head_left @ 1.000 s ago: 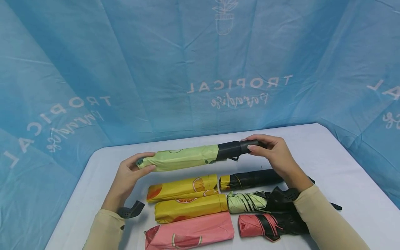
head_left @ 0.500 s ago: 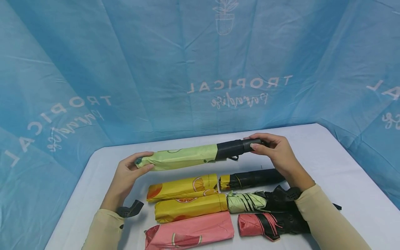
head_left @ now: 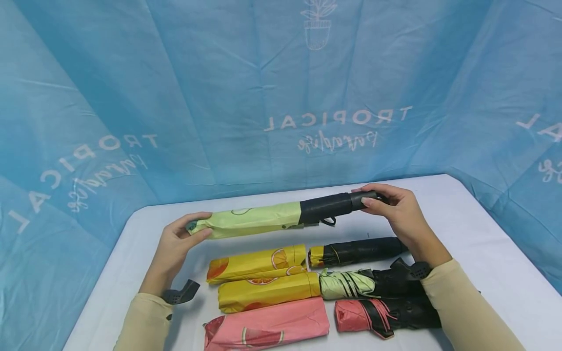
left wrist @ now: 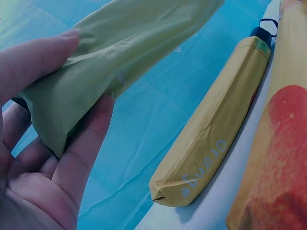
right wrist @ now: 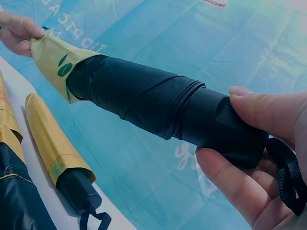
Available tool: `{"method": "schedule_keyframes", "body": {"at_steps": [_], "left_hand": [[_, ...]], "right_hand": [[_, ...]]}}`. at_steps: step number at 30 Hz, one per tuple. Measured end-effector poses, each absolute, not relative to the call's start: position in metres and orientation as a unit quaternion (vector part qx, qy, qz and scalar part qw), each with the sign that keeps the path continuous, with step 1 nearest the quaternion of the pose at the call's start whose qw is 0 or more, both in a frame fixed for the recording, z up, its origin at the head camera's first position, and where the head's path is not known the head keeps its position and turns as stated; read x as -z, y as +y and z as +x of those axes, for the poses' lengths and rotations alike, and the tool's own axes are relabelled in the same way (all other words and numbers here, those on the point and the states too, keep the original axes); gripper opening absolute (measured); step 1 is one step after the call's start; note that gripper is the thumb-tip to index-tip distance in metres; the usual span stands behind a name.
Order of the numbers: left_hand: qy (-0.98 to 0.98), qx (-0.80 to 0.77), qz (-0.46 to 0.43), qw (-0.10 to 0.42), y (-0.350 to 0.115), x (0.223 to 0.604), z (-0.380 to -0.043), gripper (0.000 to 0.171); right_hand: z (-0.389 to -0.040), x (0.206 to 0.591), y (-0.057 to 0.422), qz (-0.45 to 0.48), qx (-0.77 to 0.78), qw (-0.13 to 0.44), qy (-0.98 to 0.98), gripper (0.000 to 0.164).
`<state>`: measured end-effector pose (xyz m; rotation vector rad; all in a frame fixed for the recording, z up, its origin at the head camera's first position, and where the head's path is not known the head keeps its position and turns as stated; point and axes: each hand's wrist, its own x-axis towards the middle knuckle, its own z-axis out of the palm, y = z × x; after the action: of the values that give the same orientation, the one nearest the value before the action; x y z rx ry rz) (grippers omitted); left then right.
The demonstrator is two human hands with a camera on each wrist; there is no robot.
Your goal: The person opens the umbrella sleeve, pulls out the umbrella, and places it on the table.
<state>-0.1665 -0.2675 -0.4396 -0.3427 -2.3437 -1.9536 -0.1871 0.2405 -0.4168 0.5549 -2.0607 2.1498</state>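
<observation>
A folded black umbrella with a black handle is partway inside a pale green sleeve, held level above the table. My left hand pinches the sleeve's closed end between thumb and fingers. The left wrist view shows the fabric bunched there, slack and tapering. My right hand grips the umbrella's handle, with a wrist strap hanging beside the fingers. Below the held one lies another sleeved umbrella, its yellow sleeve marked with "orange" lettering in the left wrist view; the head view mostly hides it.
Nearer me lie two yellow sleeves with orange prints and a pink watermelon sleeve. Right of them lie folded umbrellas: yellow-black, green-black, pink-black. A blue printed curtain rises behind the white table.
My right hand has drawn the handle to the right, so more of the black umbrella shows outside the green sleeve. The left hand has shifted slightly left with the sleeve.
</observation>
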Motion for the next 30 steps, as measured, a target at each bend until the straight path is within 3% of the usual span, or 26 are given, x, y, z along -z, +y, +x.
{"method": "schedule_keyframes", "body": {"at_steps": [30], "left_hand": [[-0.765, 0.635, -0.102, 0.037, -0.269, 0.442, -0.167, 0.04]], "right_hand": [[-0.189, 0.414, 0.269, 0.183, -0.713, 0.056, -0.674, 0.031]]}}
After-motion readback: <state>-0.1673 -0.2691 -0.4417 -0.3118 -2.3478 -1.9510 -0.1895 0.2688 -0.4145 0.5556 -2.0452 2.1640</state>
